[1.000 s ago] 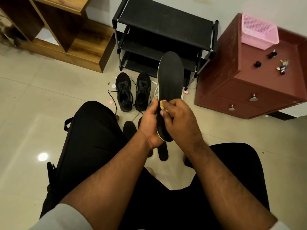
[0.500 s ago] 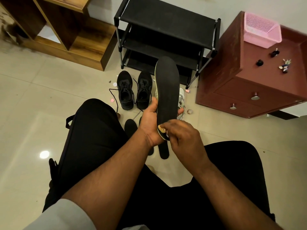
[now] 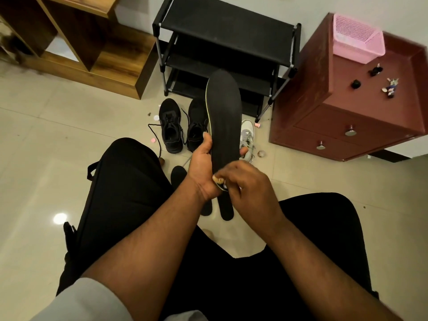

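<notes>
Fingers point(image 3: 242, 150) of the left hand point(image 3: 203, 169) wrap an insole point(image 3: 223, 117), right hand point(image 3: 251, 187) pinches a wad point(image 3: 218, 180) at its heel; likely mid-wipe, not yet reinserted.

Black trousers point(image 3: 125, 193), pale short sleeves point(image 3: 92, 302)

1. A long black insole point(image 3: 224, 117) with a thin yellow-green line along its left edge is standing nearly upright in mid-air at the middle of the scene. Its rounded toe end is pointing far and its heel end is sitting near.
2. It is turning its flat dark face toward the camera. The left hand point(image 3: 203, 167) is gripping its lower half, thumb lying on the left edge and fingertips showing past the right edge.
3. A small tan piece point(image 3: 218, 180) is being pinched by the right hand point(image 3: 250, 188) against the insole's heel end; what it is cannot be told.
</notes>
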A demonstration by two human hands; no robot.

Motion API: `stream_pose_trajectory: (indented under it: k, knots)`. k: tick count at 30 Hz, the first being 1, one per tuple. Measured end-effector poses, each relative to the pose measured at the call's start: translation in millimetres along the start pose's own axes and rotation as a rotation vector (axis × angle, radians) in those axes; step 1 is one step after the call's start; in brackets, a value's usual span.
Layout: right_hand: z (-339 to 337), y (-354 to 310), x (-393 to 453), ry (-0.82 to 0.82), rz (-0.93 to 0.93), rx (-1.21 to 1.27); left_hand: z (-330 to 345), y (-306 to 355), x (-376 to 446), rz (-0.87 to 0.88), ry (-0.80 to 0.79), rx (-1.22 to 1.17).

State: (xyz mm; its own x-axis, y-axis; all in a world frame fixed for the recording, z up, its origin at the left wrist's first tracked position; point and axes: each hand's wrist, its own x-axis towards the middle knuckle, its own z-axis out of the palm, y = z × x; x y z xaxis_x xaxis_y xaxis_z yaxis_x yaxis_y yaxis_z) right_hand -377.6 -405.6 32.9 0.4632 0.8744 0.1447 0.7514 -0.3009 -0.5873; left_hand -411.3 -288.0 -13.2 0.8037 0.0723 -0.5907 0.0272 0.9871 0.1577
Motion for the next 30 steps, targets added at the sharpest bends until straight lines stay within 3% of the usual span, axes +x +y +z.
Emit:
stream_pose_trajectory:
  k: [10,19,24,30]
  knots:
    - [3.0,6.5,33.5,0.139,0.055,-0.044,7.7,-7.9,-7.0,-0.067,-0.020,-0.015]
    - [-8.3,1.4,-16.6,-0.105,0.058,0.025,4.5,3.1,-2.0,0.052,0.003,0.038]
    - [-14.2,6.9,-24.4,0.158,0.317,0.144,7.5,1.2,-0.3,0.047,-0.133,0.058]
    - [2.6,5.5,-9.5,0.040,0.123,-0.090,7.6,-2.8,0.8,0.033,-0.141,0.029]
